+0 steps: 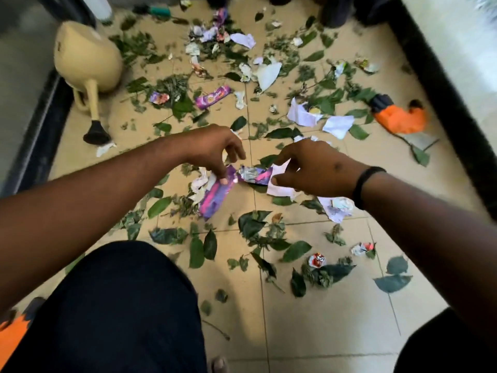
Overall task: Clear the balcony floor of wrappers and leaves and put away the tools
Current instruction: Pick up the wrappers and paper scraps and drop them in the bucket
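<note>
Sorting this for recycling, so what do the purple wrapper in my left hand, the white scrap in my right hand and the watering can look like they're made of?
Purple wrapper: glossy plastic film, probably foil-lined, since silvery crinkles show nearby.
White scrap: matte paper, judging by its torn edges.
Watering can: smooth beige moulded plastic, likely.

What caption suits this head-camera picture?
Left hand pinches a purple wrapper, right hand holds white paper above leaf-littered tiles.

orange glove [10,335]: cut off by the left edge
screwdriver [156,10]: blurred, tip unclear
dark pots [347,9]: cropped by the top edge
wrapper print [213,94]: unreadable
</note>
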`<state>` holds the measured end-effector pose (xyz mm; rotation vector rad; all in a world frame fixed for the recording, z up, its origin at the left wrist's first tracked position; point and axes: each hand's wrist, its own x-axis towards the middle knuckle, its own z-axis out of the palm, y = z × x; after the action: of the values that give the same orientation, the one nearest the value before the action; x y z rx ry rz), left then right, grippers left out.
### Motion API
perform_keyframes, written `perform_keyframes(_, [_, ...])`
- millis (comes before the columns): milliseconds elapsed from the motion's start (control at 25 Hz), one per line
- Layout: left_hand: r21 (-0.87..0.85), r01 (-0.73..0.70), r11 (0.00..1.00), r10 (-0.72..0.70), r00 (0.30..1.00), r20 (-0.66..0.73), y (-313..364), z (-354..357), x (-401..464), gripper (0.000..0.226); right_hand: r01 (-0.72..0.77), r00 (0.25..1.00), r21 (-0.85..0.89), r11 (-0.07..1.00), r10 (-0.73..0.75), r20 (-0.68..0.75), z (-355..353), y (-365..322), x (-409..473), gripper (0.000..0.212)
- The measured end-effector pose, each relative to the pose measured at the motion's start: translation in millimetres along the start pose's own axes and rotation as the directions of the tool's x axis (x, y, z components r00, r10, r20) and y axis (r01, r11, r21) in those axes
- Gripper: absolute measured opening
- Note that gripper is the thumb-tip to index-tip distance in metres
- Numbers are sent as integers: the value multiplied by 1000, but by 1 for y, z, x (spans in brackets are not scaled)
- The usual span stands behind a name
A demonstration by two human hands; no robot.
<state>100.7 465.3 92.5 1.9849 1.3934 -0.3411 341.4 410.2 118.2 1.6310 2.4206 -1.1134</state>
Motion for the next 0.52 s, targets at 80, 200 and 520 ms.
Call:
perform_keyframes(80, [-227, -123, 966, 85, 982, -167, 34, -18, -9, 57, -31, 998, 167, 985, 41, -53, -1, 5, -3, 59])
perform_keyframes(200, [-517, -323, 793, 98, 904, -416, 78, -31, -21, 45, -76, 987, 578, 813, 142, -71, -11, 18, -2, 42])
perform_keyframes(520, [-654, -131, 745, -172, 910, -378, 46, 8, -28, 23, -30, 989, 563, 826, 108, -105, -12, -1, 6, 7])
